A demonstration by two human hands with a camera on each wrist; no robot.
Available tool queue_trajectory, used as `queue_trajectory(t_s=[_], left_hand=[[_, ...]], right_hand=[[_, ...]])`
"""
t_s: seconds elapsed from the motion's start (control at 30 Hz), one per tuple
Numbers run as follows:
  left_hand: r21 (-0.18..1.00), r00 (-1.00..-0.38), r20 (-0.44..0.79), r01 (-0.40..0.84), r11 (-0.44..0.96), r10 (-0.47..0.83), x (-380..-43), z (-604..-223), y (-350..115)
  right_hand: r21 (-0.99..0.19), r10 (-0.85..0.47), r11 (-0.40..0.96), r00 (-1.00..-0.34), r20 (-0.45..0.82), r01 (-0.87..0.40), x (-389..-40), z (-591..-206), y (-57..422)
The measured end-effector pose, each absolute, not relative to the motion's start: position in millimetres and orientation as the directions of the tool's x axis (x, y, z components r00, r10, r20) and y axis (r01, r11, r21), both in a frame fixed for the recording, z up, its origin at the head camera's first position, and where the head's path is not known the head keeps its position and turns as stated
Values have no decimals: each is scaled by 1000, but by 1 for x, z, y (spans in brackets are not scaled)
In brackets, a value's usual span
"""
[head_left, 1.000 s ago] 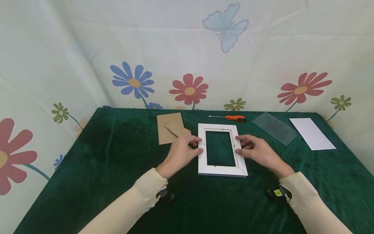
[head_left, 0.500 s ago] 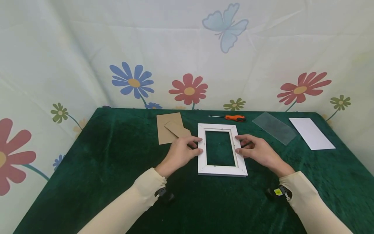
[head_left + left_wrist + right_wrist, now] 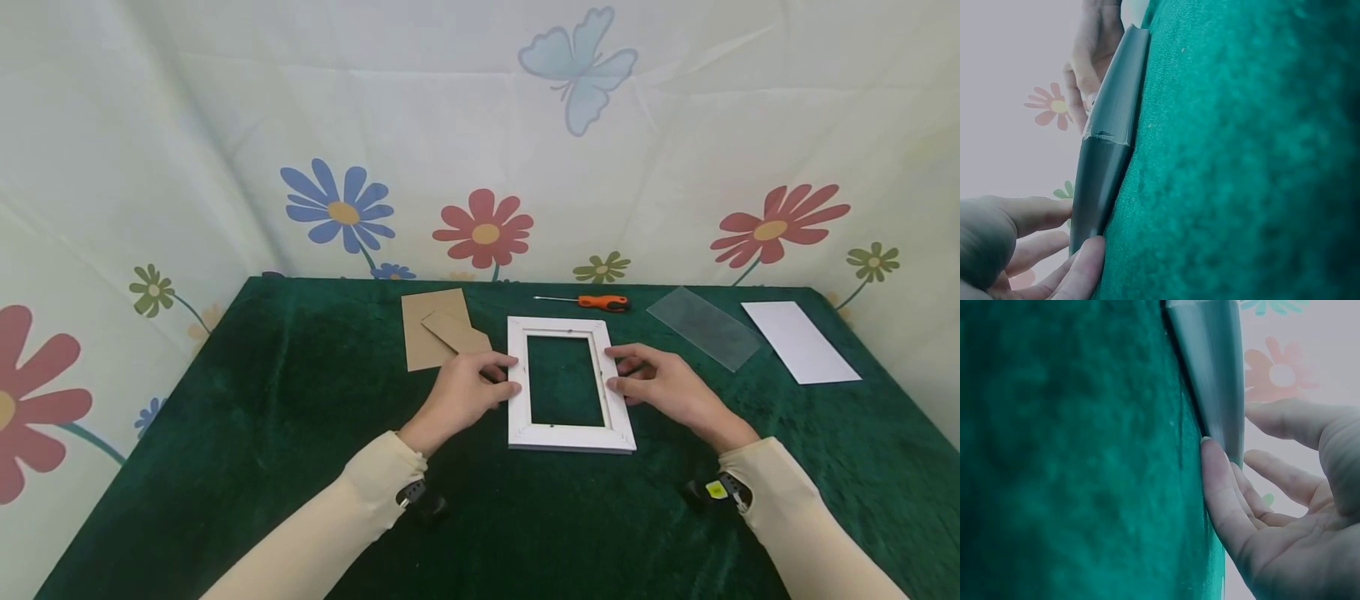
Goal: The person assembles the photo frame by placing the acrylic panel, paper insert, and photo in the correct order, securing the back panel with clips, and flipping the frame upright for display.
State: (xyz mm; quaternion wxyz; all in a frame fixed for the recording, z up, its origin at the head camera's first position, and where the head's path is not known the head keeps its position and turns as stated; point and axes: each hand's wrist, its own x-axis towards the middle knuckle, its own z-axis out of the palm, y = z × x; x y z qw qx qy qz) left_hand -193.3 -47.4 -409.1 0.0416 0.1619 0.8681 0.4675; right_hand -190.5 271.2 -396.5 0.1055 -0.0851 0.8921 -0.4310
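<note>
Left hand and right hand pinching a white frame by its sides

So both hands are gripping one long side each, thumb and fingers closing on the rails. The frame is lying on the green cloth, roughly mid-table, with its short end facing the person.

The head view is giving you the layout: the frame's opening with cloth showing through, plus small dark bits along the inner edge. An orange-handled screwdriver is lying behind it, a brown board with a smaller brown piece on top is sitting to the left, and a clear sheet and a white card are lying off to the right.

The wrist cams are showing stuff you're not getting from above. The left one is catching the frame's outer edge and a rough little spot at the corner joint. The right one is showing a fingertip tucking in low, right by the cloth. Can't tell if it's going underneath.

Pose-wise, the hands are pretty much mirroring each other, forearms in cream sleeves angling inward from the lower corners.
</note>
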Motion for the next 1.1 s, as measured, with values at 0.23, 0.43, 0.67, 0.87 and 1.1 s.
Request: queue_trajectory(t_s=[0.23, 0.43, 0.67, 0.87, 1.1], left_hand=[[817, -942, 84, 252, 518, 325, -194, -410, -47], [817, -944, 84, 248, 521, 318, -194, -411, -48], [815, -945, 85, 249, 523, 316, -194, -410, -47], [823, -947, 77, 237, 517, 311, -194, -409, -47], [825, -948, 72, 231, 515, 310, -195, -409, -47]], right_hand=[[-802, -242, 596, -962, -123, -47, -192, -394, 273], [-798, -240, 599, -966, -95, -70, -199, -385, 276], [-746, -217, 659, -974, -71, -93, -207, -368, 284], [-723, -207, 684, -976, -66, -96, -218, -359, 292], [-707, -181, 704, -980, -88, -66, -229, -350, 302]])
